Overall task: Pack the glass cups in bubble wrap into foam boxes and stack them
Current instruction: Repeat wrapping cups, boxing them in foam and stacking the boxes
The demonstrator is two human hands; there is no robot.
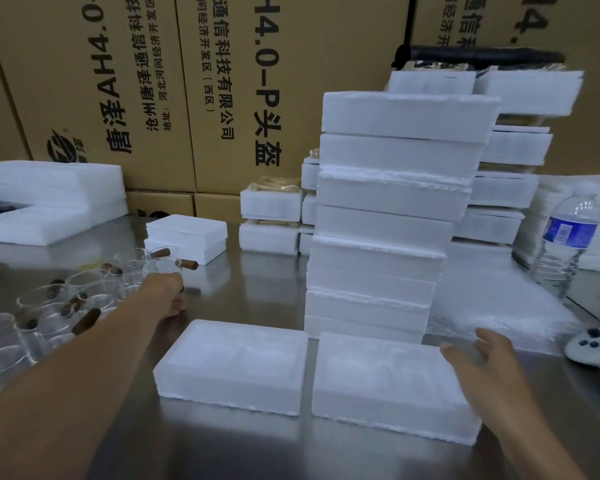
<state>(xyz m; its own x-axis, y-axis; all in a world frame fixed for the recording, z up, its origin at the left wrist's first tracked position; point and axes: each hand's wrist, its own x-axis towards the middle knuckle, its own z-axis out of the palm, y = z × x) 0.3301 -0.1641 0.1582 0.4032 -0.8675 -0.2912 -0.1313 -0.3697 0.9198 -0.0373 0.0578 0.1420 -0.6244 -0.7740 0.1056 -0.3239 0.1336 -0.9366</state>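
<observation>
The glass cups [84,292] stand crowded together at the far left of the steel table [257,445], clear, with brown wooden handles sticking out at different angles. My left hand [165,296] is stretched out to the right edge of that cluster, its back towards me, just under one cup [163,266] at the near corner. The fingers curl away out of my sight, so I cannot tell whether they grip that cup or only touch it.

Straight in front of me two open foam box halves lie side by side, hollows up: the left half [232,368] and the right half [388,382], nearly touching. Both hollows look bare. My right hand [482,362] hovers at the far right corner of the right half, fingers spread and relaxed, holding nothing.

Just behind the right half rises a tall stack of closed foam boxes [385,209], leaning slightly. To its right a sheet of bubble wrap [492,299] is spread over the table, near my right hand and well apart from the cups.

Further out: a water bottle [565,244] upright at the right, a white controller [589,351] at the table's edge, more foam boxes [513,188] behind the stack, foam sheets [49,202] at the far left, and printed cardboard cartons [118,81] along the back.
</observation>
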